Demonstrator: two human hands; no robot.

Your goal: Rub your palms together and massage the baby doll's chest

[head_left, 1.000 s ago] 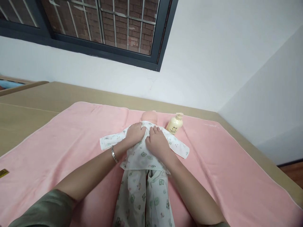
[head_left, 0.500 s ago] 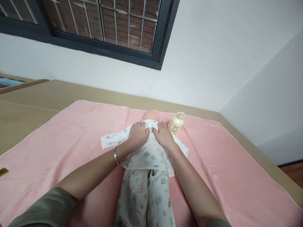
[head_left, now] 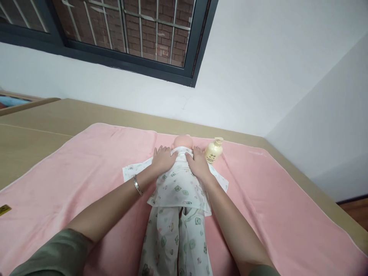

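A doll (head_left: 181, 141) in a white printed baby suit (head_left: 177, 191) lies face up on a pink towel (head_left: 86, 168) spread over the worktop (head_left: 37, 126). The left hand (head_left: 162, 159) and right hand (head_left: 198, 163) rest flat and spread on the doll's shoulders, pressing the suit and gripping nothing. A cream pump bottle (head_left: 214, 150) stands just beside the doll's head, near the right hand.

Clothed doll (head_left: 178, 184) supine on pink towel (head_left: 86, 168)
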